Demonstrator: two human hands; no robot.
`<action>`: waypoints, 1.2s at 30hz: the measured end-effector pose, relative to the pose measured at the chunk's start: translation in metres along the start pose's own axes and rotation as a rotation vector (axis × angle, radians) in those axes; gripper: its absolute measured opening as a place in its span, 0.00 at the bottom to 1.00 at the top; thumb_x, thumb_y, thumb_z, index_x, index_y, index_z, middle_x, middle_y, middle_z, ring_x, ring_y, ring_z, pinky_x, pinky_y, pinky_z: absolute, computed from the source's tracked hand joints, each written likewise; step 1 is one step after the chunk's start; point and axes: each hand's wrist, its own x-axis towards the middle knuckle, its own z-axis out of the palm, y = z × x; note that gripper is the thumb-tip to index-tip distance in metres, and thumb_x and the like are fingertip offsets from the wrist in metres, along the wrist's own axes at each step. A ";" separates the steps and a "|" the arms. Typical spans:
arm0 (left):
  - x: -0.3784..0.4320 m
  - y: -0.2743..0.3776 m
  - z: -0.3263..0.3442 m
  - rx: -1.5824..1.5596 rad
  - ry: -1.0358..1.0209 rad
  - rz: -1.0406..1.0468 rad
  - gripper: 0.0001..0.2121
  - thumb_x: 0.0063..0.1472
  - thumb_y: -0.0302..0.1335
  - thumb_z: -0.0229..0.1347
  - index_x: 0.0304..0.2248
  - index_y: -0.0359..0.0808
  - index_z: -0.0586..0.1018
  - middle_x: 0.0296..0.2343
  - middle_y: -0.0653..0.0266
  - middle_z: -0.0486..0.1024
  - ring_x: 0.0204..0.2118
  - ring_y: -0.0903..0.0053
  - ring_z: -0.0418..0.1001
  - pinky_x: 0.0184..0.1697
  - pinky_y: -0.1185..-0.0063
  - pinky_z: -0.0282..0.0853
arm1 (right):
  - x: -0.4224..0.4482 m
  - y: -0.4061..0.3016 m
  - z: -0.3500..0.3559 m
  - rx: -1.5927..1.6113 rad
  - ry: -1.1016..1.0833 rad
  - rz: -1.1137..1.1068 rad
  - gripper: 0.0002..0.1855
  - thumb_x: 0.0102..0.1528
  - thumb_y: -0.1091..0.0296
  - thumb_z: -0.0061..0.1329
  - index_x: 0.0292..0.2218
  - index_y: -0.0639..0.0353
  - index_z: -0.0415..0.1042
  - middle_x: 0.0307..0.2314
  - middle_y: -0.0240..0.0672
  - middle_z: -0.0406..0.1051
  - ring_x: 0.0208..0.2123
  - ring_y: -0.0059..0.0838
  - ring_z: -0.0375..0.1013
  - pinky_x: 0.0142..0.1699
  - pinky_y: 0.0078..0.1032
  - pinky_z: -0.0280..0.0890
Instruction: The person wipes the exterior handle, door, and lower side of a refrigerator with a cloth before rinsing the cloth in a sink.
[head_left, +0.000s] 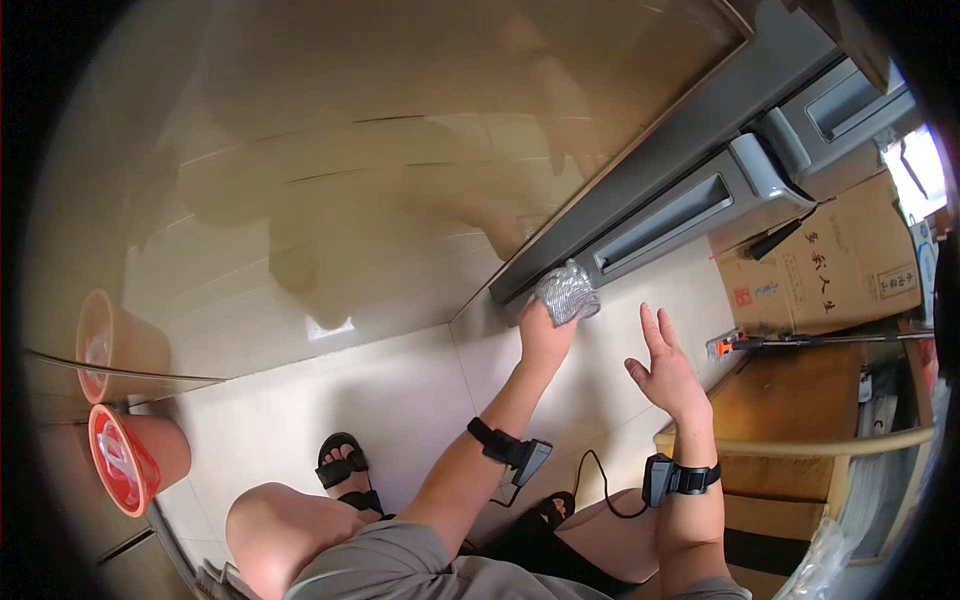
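My left hand (547, 334) grips a crumpled silvery-grey cloth (568, 291). The cloth is against the low end of a grey appliance front (664, 221), just beside its long recessed handle. Part of my left fingers is hidden under the cloth. My right hand (667, 373) hangs above the floor to the right, with its fingers apart and nothing in it. Both forearms wear black straps with small grey devices, and a black cable (600, 480) loops down from the right one.
A glossy beige panel (337, 225) rises along the left, mirroring my arm. A pink bucket-shaped bin (161, 454) with a red liner stands at lower left. To the right are a printed cardboard box (832, 262), a thin pole (832, 340) with an orange part, and a wooden cabinet (795, 397).
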 end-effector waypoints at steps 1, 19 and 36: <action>0.005 0.007 0.004 -0.004 0.004 -0.002 0.11 0.50 0.25 0.59 0.34 0.32 0.76 0.32 0.56 0.76 0.35 0.70 0.75 0.40 0.76 0.68 | 0.000 0.002 0.000 -0.006 -0.001 0.000 0.44 0.49 0.68 0.51 0.61 0.46 0.41 0.56 0.61 0.44 0.53 0.56 0.56 0.54 0.34 0.58; 0.074 0.049 0.043 -0.251 -0.046 -0.712 0.12 0.47 0.20 0.55 0.35 0.30 0.73 0.32 0.62 0.74 0.32 0.78 0.71 0.34 0.78 0.65 | -0.007 0.012 0.002 -0.041 0.052 -0.051 0.45 0.48 0.69 0.50 0.61 0.46 0.39 0.55 0.65 0.44 0.43 0.56 0.66 0.49 0.35 0.62; 0.069 0.049 0.001 -0.618 -0.242 -0.819 0.17 0.48 0.19 0.57 0.40 0.30 0.70 0.32 0.60 0.72 0.34 0.74 0.73 0.34 0.77 0.69 | -0.016 0.008 -0.003 -0.064 0.082 -0.063 0.43 0.49 0.70 0.49 0.61 0.45 0.39 0.55 0.64 0.42 0.39 0.54 0.68 0.49 0.36 0.62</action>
